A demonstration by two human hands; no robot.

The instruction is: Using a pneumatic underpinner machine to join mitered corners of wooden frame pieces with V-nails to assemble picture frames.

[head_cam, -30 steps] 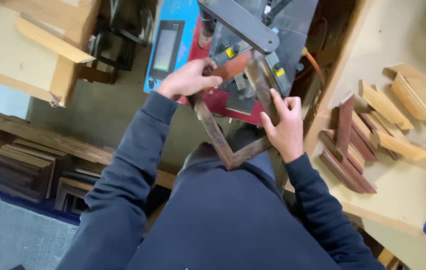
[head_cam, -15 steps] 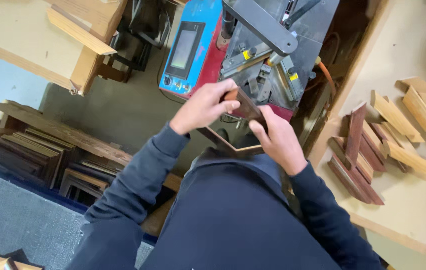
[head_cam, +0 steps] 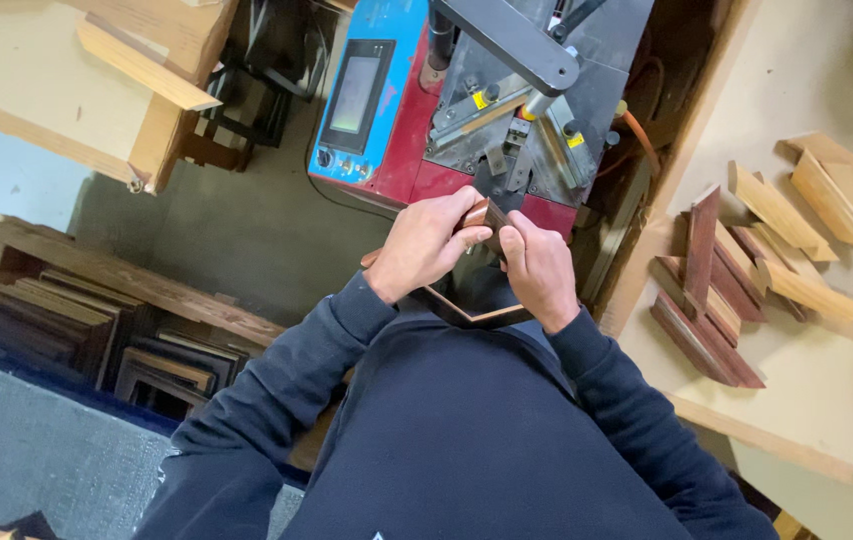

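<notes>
From the head camera, looking straight down, I see my left hand (head_cam: 425,245) and my right hand (head_cam: 539,268) meeting in the middle of the frame, both clenched on a dark wooden frame (head_cam: 477,318); the left fingers wrap over its upper corner, the right thumb presses the same corner from the other side; the frame's lower corner pokes out below my wrists, showing a pale inner edge, and the rest is hidden by my hands. The frame sits just in front of the red and grey joining machine (head_cam: 507,110) at the top centre, close to its front edge; whether it touches the machine I cannot tell; a blue control panel with a small screen (head_cam: 357,100) is fixed to the machine's left side. At the right of the frame a pale workbench (head_cam: 827,380) carries a loose pile of moulding offcuts (head_cam: 747,260), some dark, some light. At the lower left, finished dark frames (head_cam: 57,330) stand stacked under a wooden shelf (head_cam: 127,275); at the upper left is a light wooden table (head_cam: 37,80).
</notes>
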